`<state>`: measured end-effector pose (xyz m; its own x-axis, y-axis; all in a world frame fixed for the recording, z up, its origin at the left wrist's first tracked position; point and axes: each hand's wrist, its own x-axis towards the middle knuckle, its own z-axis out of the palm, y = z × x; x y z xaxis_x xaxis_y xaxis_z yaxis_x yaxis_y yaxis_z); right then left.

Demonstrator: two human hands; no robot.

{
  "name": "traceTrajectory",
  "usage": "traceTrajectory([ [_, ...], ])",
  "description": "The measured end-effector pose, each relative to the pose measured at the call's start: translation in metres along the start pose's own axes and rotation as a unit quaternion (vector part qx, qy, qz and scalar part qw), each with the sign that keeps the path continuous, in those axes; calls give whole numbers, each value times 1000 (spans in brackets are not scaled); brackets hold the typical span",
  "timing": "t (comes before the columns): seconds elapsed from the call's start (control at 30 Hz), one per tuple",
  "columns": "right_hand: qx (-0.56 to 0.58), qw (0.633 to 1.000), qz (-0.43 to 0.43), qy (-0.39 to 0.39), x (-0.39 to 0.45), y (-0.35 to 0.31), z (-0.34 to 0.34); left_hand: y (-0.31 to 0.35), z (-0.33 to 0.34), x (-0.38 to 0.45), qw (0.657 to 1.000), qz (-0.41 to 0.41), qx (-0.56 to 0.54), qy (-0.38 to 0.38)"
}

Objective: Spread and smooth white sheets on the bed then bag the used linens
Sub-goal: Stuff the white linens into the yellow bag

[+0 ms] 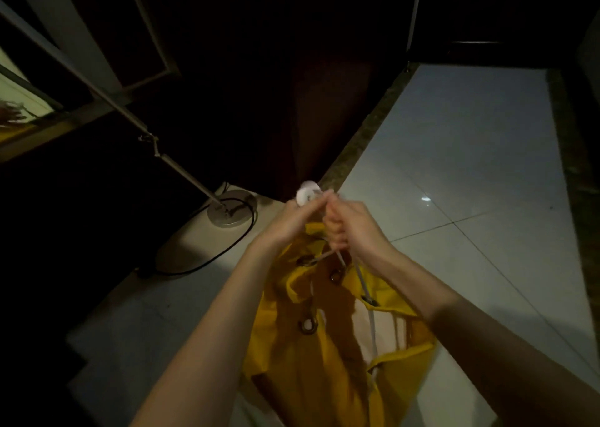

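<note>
A yellow laundry bag (305,355) with metal eyelets stands on the floor below my arms, its mouth partly drawn together. White linen (386,332) shows inside the opening. A white drawstring cord (367,290) runs through the eyelets up to my hands. My right hand (350,228) grips the cord in a fist above the bag's mouth. My left hand (292,222) pinches the cord end beside a round white cord stopper (306,193). Both hands touch each other.
A floor lamp's round base (232,207) with a slanted pole (110,102) and a black cable (211,261) stands to the left. Pale glossy floor tiles (454,173) spread to the right. Dark furniture and a dark doorway fill the back.
</note>
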<state>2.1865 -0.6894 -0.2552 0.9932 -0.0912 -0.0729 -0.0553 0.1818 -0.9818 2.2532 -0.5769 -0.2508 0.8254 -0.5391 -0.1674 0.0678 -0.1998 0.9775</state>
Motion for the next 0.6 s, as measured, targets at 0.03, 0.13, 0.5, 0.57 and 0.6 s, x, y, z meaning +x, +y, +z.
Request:
traceTrajectory([
  [0.03, 13, 1000, -4, 5, 2, -7, -3, -4, 1, -4, 998, -19, 13, -61],
  [0.13, 46, 998, -13, 42, 6, -25, -14, -17, 7, -8, 982, -80, 4, -169],
  [0.5, 115, 987, -46, 105, 34, -35, -23, -51, 39, -22, 967, 5, 135, -216],
  [0.57, 137, 983, -31, 120, 41, -31, -22, -50, 40, -21, 969, -7, 92, -230],
  [0.6, 144, 980, -24, 135, 42, -30, -24, -49, 40, -21, 972, -21, 58, -229],
])
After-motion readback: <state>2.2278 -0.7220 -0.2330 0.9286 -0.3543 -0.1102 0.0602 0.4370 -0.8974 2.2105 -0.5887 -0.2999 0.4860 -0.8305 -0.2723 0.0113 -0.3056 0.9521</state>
